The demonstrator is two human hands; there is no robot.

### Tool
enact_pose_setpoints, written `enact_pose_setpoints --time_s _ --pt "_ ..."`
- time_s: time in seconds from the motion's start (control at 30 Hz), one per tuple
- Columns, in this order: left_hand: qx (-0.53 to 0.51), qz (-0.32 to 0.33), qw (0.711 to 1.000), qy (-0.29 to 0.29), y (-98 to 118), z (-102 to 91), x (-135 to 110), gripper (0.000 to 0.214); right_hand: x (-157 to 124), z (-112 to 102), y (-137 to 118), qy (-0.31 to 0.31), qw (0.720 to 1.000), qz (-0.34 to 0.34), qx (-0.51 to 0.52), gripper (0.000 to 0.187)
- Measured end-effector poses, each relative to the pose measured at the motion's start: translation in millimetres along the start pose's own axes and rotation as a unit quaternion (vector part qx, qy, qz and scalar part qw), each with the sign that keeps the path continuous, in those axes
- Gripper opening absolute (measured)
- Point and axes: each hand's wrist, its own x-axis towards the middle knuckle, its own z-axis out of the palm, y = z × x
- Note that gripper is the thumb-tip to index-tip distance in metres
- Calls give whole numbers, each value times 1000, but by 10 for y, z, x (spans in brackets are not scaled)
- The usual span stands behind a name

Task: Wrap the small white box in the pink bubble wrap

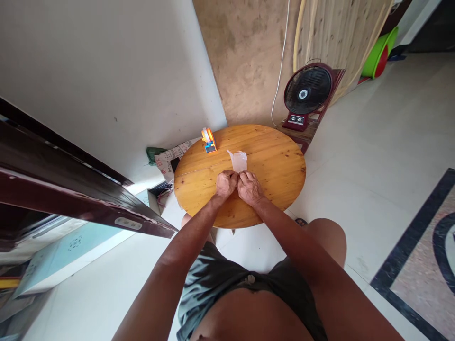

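Observation:
A small translucent, pale plastic bag [240, 161] lies on the round wooden table [273, 147], its far end spread out. My left hand [226, 183] and my right hand [249, 187] meet at the bag's near end, fingers closed and pressed together around it. The bit between the fingertips is hidden by the hands. Beyond my left hand, close to the table's far-left edge, stands an orange and blue tape dispenser [209, 140] with a pale roll in it.
A dark red electric fan [307, 92] stands behind the table on the right. To the left are a dark wooden door edge [142, 208] and printed cardboard [170, 158]. Green and red basins [378, 59] are far right. My knees flank the table's near side.

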Motion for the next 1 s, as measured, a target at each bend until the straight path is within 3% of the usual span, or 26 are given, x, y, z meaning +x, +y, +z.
enact_pose_setpoints --time_s 0.27,0.8,1.0 --pt "23 44 999 -11 -8 12 20 33 -13 -2 7 5 999 22 35 39" --pt "-11 61 998 -31 -80 16 -42 28 -20 -42 36 -3 998 37 52 36" --pt "-19 130 991 1 -216 114 -157 44 -48 -35 41 23 998 36 42 33"
